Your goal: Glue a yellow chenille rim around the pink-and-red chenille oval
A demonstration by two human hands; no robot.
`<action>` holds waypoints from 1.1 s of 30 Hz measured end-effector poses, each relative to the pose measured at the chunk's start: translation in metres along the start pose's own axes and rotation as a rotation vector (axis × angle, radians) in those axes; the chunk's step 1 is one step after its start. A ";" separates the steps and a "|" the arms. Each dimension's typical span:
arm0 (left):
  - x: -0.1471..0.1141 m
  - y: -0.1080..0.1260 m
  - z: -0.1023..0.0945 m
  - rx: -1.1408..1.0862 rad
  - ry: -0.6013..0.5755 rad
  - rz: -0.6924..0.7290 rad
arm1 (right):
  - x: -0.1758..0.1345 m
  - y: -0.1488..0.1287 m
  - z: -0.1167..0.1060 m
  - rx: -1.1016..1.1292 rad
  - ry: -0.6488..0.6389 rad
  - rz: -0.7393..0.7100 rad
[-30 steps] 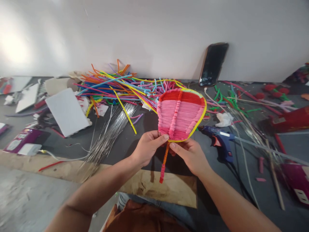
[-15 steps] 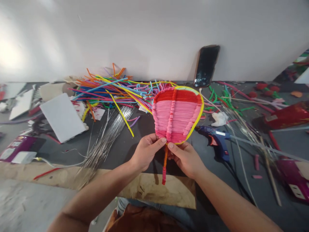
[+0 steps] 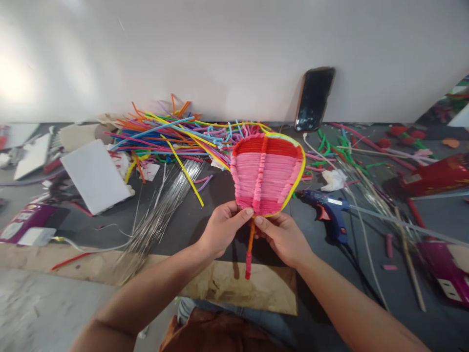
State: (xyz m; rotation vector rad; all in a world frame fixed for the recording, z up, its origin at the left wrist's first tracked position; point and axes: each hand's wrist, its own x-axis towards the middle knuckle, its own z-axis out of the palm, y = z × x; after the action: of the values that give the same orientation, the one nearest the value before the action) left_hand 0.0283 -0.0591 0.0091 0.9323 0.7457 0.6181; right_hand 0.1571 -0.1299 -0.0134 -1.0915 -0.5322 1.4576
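Observation:
Held up over the table is a fan-shaped pipe-cleaner piece (image 3: 274,171), with rows of pink, a red band near the top, a ribbed strip down its middle and a yellow edge on the right. Its orange stem ends in pink and red and hangs down between my wrists. My left hand (image 3: 227,227) pinches the lower left edge, thumb on the front. On the lower right, beside the stem's top, my right hand (image 3: 280,234) grips the base, thumb in front and fingers behind. Both thumbs nearly meet at the base.
Colourful pipe cleaners (image 3: 164,132) lie heaped at the back, near a bundle of thin wires (image 3: 164,210). A blue glue gun (image 3: 330,210) rests right of my hands. A phone (image 3: 315,100) leans on the wall. A white block (image 3: 95,176) sits left; brown cardboard (image 3: 249,288) lines the front edge.
The fan-shaped piece has turned slightly, its right edge shifting a little to the left. Both hands keep the same grip.

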 end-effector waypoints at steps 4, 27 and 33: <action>0.001 0.005 -0.005 -0.039 0.057 -0.009 | 0.000 -0.009 -0.008 -0.042 -0.059 0.014; -0.086 0.015 -0.017 0.598 -0.544 -0.263 | -0.064 -0.019 -0.022 -0.294 -0.063 0.038; -0.078 0.078 -0.018 0.899 -0.354 0.248 | -0.083 -0.024 -0.033 -0.566 -0.222 0.230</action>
State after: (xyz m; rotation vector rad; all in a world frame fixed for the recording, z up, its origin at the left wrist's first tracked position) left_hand -0.0439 -0.0724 0.0929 1.9284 0.5795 0.2925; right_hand 0.1876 -0.2109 0.0176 -1.4736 -1.0489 1.6900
